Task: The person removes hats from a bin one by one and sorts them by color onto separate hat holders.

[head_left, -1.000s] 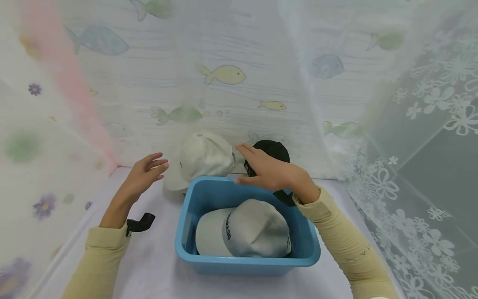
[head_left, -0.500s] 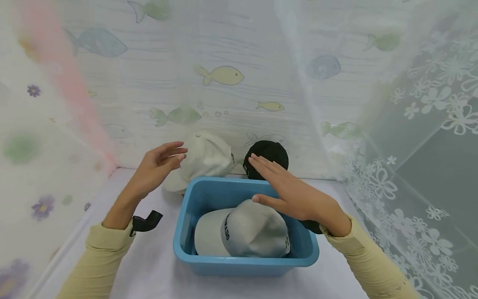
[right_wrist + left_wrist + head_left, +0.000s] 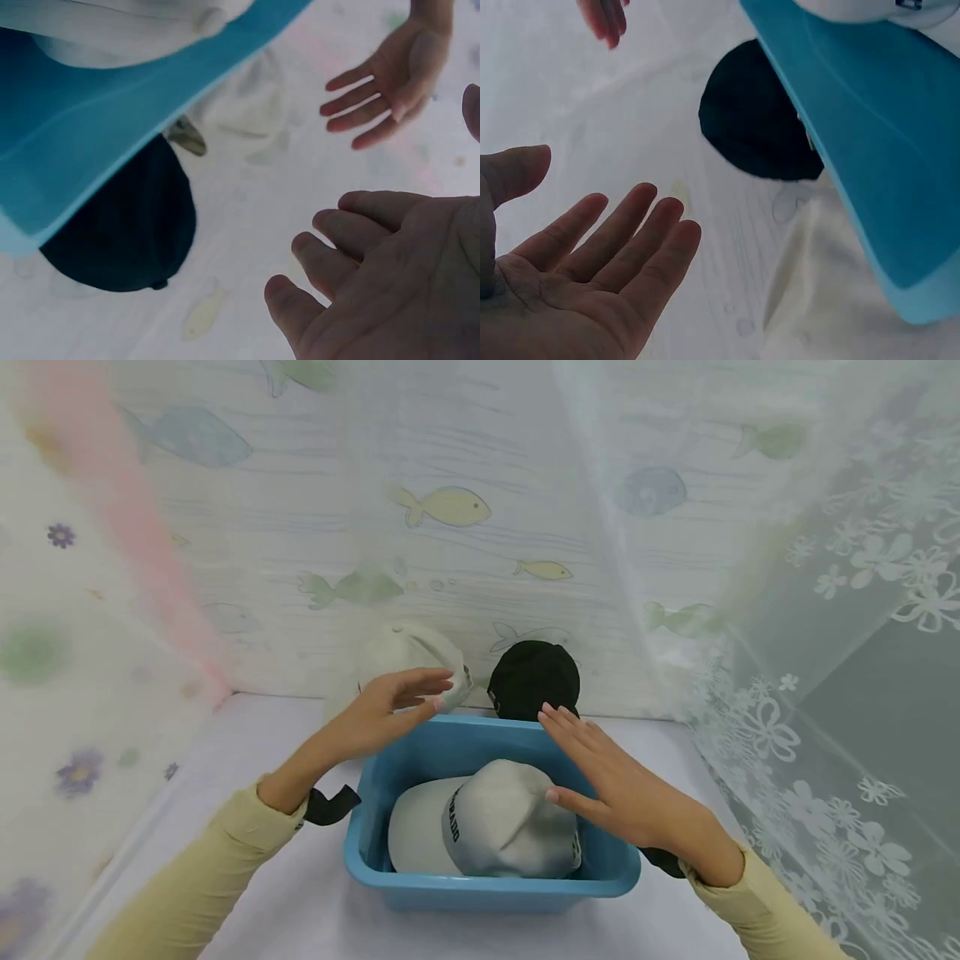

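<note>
A pale grey cap [image 3: 517, 818] with dark lettering lies inside the blue plastic tub [image 3: 491, 883], its brim toward the left. My left hand [image 3: 375, 714] hovers over the tub's back left corner, fingers extended and holding nothing. Over the right side of the tub hangs my right hand [image 3: 622, 785], its fingers straight and its thumb apart. Behind the tub, a cream cap [image 3: 412, 647] is partly covered by my left hand. A black cap [image 3: 532, 677] sits beside it, near my right fingertips. Both palms show bare in the wrist views.
White cloth [image 3: 285, 893] covers the surface under the tub. Behind the caps hangs a sheer curtain [image 3: 480, 527] printed with fish. A lace-flowered curtain [image 3: 825, 777] hangs at the right. Dark wrist-worn pieces [image 3: 330, 806] stick out near the cuffs.
My left hand has moved right, from beside the cream cap to over the tub's corner. My right hand has drawn back to the right and nearer, uncovering the black cap. The caps stay put.
</note>
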Tool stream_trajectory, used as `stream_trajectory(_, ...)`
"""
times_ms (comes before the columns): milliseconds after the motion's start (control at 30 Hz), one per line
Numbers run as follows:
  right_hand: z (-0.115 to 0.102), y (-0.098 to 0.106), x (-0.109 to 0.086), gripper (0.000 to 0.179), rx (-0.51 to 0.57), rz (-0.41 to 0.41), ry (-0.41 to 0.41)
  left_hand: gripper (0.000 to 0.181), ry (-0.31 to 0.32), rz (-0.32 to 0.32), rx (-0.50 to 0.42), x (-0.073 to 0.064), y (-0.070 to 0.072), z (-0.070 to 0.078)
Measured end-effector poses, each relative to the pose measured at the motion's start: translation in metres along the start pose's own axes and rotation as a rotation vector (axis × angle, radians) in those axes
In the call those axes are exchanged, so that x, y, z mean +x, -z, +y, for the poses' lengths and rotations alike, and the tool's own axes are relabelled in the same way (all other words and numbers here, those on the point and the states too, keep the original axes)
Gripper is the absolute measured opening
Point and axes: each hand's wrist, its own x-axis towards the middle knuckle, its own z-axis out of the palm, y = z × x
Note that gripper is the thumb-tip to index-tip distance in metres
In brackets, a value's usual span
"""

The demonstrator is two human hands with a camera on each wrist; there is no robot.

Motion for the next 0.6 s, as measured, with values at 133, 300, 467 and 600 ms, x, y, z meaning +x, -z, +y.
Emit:
stream_trajectory(133, 0.01, -0.009, -0.01, 0.085, 0.03, -0.019, -0.042, 0.051, -0.007, -0.066, 0.053, 0.008, -0.011, 0.009)
stream_trajectory(300, 0.024, -0.021, -0.025, 0.085, 0.079, -0.034, -0.072, 0.048, -0.005, -0.119, 0.066, 0.019, -0.025, 0.021)
stream_trajectory(467, 0.035, -0.036, -0.038, 0.082, 0.052, 0.026, -0.056, 0.046, -0.027, -0.184, 0.093, 0.031, -0.038, 0.028)
stream_trajectory(600, 0.044, -0.05, -0.047, 0.082, 0.005, 0.095, -0.027, 0.047, -0.028, -0.229, 0.101, 0.036, -0.047, 0.028)
